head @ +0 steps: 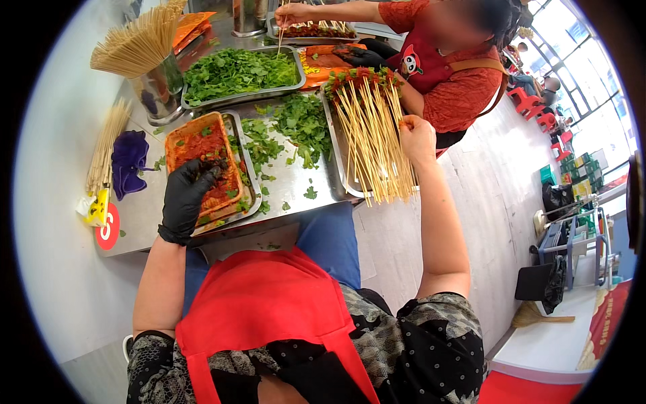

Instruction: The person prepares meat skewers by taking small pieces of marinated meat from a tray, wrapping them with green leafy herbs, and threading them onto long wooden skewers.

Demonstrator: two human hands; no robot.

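My left hand (189, 189), in a black glove, is over the right part of a shallow tray of red-sauced meat (194, 151), fingertips bunched at the sauce; whether they pinch a piece is hidden. That tray rests on a metal tray (255, 187) with scattered cilantro. My bare right hand (418, 137) is at the right edge of a metal tray (338, 146) heaped with bamboo skewers (373, 146), its fingers closed at a skewer's stick. The skewers' far ends carry red meat and green leaves. Loose cilantro (303, 123) lies between the trays.
A tray of cilantro (242, 76) stands behind, beside a metal container of bare skewers (156, 91). A purple cloth (129, 161) and more sticks (106, 146) lie at the left. Across the table, a co-worker (444, 86) holds a stick; their gloved hand is near an orange packet (320, 65).
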